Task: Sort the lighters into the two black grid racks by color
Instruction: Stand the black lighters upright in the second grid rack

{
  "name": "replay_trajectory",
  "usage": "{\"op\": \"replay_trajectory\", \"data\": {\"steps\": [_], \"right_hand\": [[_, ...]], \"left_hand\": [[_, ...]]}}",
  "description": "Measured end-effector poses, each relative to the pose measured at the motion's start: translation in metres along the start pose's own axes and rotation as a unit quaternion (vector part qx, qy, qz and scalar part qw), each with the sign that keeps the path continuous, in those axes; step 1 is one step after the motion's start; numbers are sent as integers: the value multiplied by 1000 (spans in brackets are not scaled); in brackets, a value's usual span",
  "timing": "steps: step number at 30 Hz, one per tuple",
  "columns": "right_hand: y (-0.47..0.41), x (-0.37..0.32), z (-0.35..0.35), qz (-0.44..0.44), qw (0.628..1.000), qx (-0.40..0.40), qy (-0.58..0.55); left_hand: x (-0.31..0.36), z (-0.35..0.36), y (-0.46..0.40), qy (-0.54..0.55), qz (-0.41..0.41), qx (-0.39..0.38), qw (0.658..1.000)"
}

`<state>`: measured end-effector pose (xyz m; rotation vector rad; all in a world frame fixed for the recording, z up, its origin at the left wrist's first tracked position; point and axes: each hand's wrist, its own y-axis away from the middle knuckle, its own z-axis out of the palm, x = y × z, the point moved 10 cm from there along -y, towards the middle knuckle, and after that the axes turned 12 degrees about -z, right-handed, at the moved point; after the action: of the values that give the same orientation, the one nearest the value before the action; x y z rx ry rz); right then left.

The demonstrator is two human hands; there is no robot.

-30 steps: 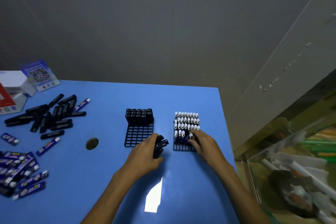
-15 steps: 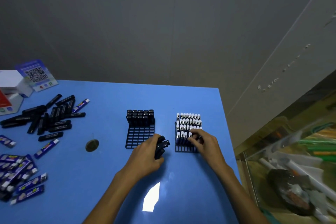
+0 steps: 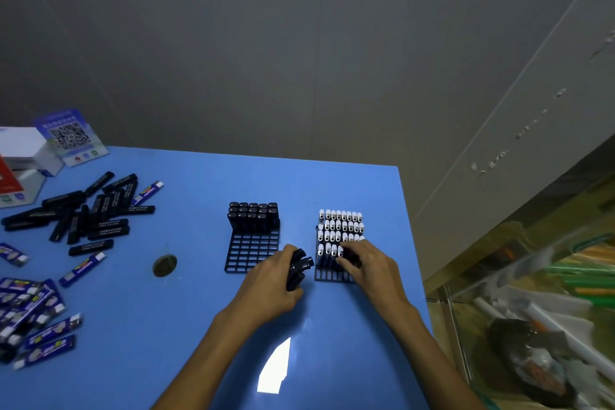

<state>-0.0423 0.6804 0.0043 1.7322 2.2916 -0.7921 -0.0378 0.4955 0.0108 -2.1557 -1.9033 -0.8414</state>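
Two black grid racks stand on the blue table. The left rack [image 3: 251, 253] has black lighters [image 3: 253, 216] filling its far rows, and its near cells are bare. The right rack [image 3: 327, 275] holds several rows of blue lighters with white caps [image 3: 339, 226]. My left hand [image 3: 269, 286] grips a bundle of black lighters [image 3: 298, 268] between the two racks. My right hand [image 3: 372, 270] is at the right rack's near rows, its fingers curled over a dark lighter [image 3: 349, 256] there.
Loose black lighters [image 3: 83, 213] lie in a pile at the far left, and blue lighters [image 3: 26, 309] are heaped at the near left. A round hole [image 3: 164, 265] is in the table. A QR card [image 3: 70, 136] and white box [image 3: 20, 146] stand far left. The table edge [image 3: 412, 243] runs close to the right rack.
My right hand has stayed at the right rack, its fingers shifting among the near rows. My left hand keeps its bundle in the same place.
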Motion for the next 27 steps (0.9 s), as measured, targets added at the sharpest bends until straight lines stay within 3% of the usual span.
{"op": "replay_trajectory", "data": {"steps": [5, 13, 27], "right_hand": [[-5, -3, -13, -17, 1000, 5, -4], [-23, -43, 10, -60, 995, -71, -38], [-62, -141, 61, -29, 992, -102, -66]], "left_hand": [[3, -5, 3, 3, -11, 9, 1000], [-19, -26, 10, 1, -37, 27, 999], [-96, -69, -8, 13, 33, -7, 999]]}}
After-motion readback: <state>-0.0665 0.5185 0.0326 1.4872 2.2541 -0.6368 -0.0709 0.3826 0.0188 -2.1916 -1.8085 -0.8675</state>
